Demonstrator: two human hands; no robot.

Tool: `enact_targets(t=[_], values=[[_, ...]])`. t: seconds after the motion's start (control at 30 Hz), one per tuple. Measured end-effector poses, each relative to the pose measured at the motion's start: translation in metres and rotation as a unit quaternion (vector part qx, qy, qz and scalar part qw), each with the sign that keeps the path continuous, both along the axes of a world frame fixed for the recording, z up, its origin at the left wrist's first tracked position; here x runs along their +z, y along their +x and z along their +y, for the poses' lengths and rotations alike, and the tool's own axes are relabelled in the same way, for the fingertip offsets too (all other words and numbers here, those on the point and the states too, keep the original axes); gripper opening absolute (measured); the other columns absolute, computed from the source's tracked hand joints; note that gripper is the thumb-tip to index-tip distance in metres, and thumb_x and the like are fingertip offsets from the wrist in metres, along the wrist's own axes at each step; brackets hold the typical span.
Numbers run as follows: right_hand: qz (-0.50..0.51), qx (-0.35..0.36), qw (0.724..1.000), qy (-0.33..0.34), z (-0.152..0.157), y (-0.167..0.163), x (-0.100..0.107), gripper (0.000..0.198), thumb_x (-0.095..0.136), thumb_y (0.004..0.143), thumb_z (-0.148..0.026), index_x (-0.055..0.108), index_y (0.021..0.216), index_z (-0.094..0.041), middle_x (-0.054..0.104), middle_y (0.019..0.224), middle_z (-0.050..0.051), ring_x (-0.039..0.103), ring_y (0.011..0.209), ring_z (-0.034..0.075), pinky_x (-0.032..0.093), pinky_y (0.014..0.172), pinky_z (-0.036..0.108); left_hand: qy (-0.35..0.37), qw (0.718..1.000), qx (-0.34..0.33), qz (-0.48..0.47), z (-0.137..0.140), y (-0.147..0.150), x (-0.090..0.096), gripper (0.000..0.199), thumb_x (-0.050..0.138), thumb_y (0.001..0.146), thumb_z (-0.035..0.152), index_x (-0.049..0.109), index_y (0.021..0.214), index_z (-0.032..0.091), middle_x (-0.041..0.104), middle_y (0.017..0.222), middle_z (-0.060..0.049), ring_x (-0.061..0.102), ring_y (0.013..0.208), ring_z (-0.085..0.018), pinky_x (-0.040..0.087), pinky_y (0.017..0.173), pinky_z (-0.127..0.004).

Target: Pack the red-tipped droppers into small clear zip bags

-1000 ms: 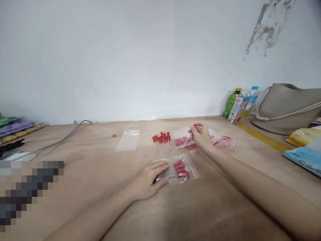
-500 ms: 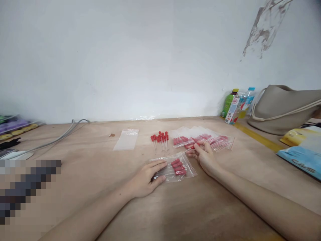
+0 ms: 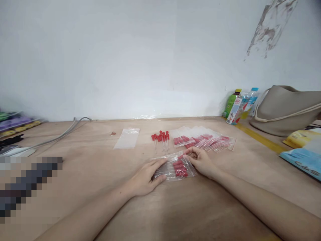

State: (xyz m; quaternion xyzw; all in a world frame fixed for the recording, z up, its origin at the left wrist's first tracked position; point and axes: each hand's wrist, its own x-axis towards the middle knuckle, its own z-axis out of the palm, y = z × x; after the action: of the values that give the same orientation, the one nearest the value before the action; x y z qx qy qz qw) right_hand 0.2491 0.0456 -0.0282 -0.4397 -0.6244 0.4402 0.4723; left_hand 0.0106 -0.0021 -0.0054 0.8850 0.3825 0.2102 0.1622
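Note:
A clear zip bag lies flat before me with several red-bulbed droppers inside, side by side. My left hand rests on the bag's left end, fingers and thumb stretched out over the plastic. At the bag's upper right mouth, my right hand pinches a dropper by its red bulb; its tube is hard to make out through the plastic. Beyond the bag a loose bunch of red-bulbed droppers lies on the table. To their right spreads a fanned row of filled zip bags.
An unfilled zip bag lies left of the loose droppers. Bottles and a grey bag stand at the back right, with blue and yellow packets nearer. A grey cable runs along the left.
My right hand has moved left and slightly down from the edge of the filled bags to the mouth of the front bag, bringing a dropper. My left hand has stayed put.

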Motion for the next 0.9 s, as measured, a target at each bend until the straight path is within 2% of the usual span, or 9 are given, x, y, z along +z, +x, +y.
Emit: enact_targets(t=[0.1,0.17,0.4,0.5,0.57,0.63,0.73,0.83,0.9], values=[[-0.102,-0.036,0.992,0.068,0.004,-0.004,-0.003,0.023,0.065,0.063,-0.039,0.062,0.070,-0.017,0.059,0.066,0.002,0.053,0.061,0.015,0.043,0.058,0.028,0.002,1.000,-0.005,-0.004,0.001,0.000,0.000,0.050,0.046,0.086,0.032,0.032,0.133,0.025,0.042,0.133,-0.005,0.041,0.120,-0.022,0.035,0.099,-0.040],[-0.128,-0.029,0.987,0.092,0.008,-0.006,-0.004,0.023,0.062,0.067,-0.039,0.067,0.072,-0.017,0.061,0.071,0.004,0.054,0.067,0.017,0.044,0.062,0.030,0.003,1.000,-0.004,-0.006,0.001,0.000,-0.001,0.049,0.046,0.086,0.032,0.033,0.132,0.025,0.042,0.133,-0.005,0.041,0.119,-0.022,0.036,0.099,-0.040],[-0.139,0.167,0.969,0.121,0.011,-0.002,0.005,0.028,0.046,0.082,-0.038,0.068,0.085,-0.021,0.066,0.087,0.002,0.057,0.084,0.018,0.043,0.079,0.032,0.016,1.000,-0.006,-0.008,0.001,0.001,-0.002,0.048,0.047,0.085,0.030,0.035,0.131,0.023,0.043,0.132,-0.006,0.042,0.119,-0.021,0.035,0.100,-0.038],[-0.125,0.227,0.962,0.092,0.009,-0.001,0.009,0.028,0.045,0.082,-0.040,0.066,0.087,-0.021,0.065,0.089,0.001,0.056,0.087,0.018,0.042,0.082,0.033,0.016,1.000,-0.004,-0.011,0.001,0.001,-0.001,0.048,0.048,0.085,0.029,0.035,0.131,0.023,0.045,0.131,-0.006,0.043,0.118,-0.021,0.035,0.099,-0.039],[-0.081,0.206,0.974,0.040,0.007,-0.001,0.009,0.029,0.047,0.080,-0.042,0.064,0.086,-0.020,0.064,0.085,0.001,0.057,0.082,0.018,0.043,0.077,0.032,0.014,1.000,-0.004,-0.018,0.002,0.001,-0.001,0.049,0.048,0.085,0.029,0.035,0.131,0.023,0.044,0.131,-0.006,0.043,0.118,-0.021,0.036,0.099,-0.038],[-0.031,0.121,0.992,-0.011,0.006,-0.002,0.008,0.031,0.046,0.079,-0.047,0.059,0.082,-0.019,0.061,0.072,-0.001,0.055,0.067,0.014,0.043,0.065,0.028,0.015,1.000,-0.001,-0.027,0.002,0.002,0.000,0.048,0.047,0.085,0.029,0.035,0.131,0.023,0.044,0.131,-0.006,0.043,0.118,-0.021,0.035,0.100,-0.038],[-0.005,0.007,0.999,-0.044,0.005,-0.004,0.005,0.034,0.049,0.076,-0.052,0.052,0.085,-0.019,0.049,0.056,-0.006,0.044,0.049,0.010,0.036,0.051,0.023,0.020,0.999,0.000,-0.034,0.001,0.002,0.001,0.048,0.047,0.085,0.030,0.035,0.131,0.023,0.043,0.131,-0.006,0.041,0.119,-0.021,0.034,0.101,-0.039],[-0.050,0.054,0.996,-0.055,0.006,-0.004,0.005,0.043,0.065,0.064,-0.047,0.050,0.092,-0.017,0.044,0.052,-0.008,0.040,0.047,0.009,0.030,0.048,0.021,0.023,0.999,-0.005,-0.033,0.001,0.002,0.000,0.047,0.047,0.085,0.031,0.036,0.130,0.023,0.042,0.132,-0.007,0.040,0.120,-0.021,0.033,0.102,-0.039],[-0.075,0.102,0.990,-0.064,0.006,-0.003,0.005,0.043,0.069,0.060,-0.045,0.051,0.087,-0.015,0.045,0.051,-0.007,0.040,0.047,0.008,0.028,0.047,0.021,0.028,0.999,0.011,-0.036,0.003,0.000,-0.002,0.045,0.046,0.086,0.033,0.038,0.129,0.023,0.041,0.133,-0.007,0.039,0.121,-0.021,0.033,0.102,-0.038]])
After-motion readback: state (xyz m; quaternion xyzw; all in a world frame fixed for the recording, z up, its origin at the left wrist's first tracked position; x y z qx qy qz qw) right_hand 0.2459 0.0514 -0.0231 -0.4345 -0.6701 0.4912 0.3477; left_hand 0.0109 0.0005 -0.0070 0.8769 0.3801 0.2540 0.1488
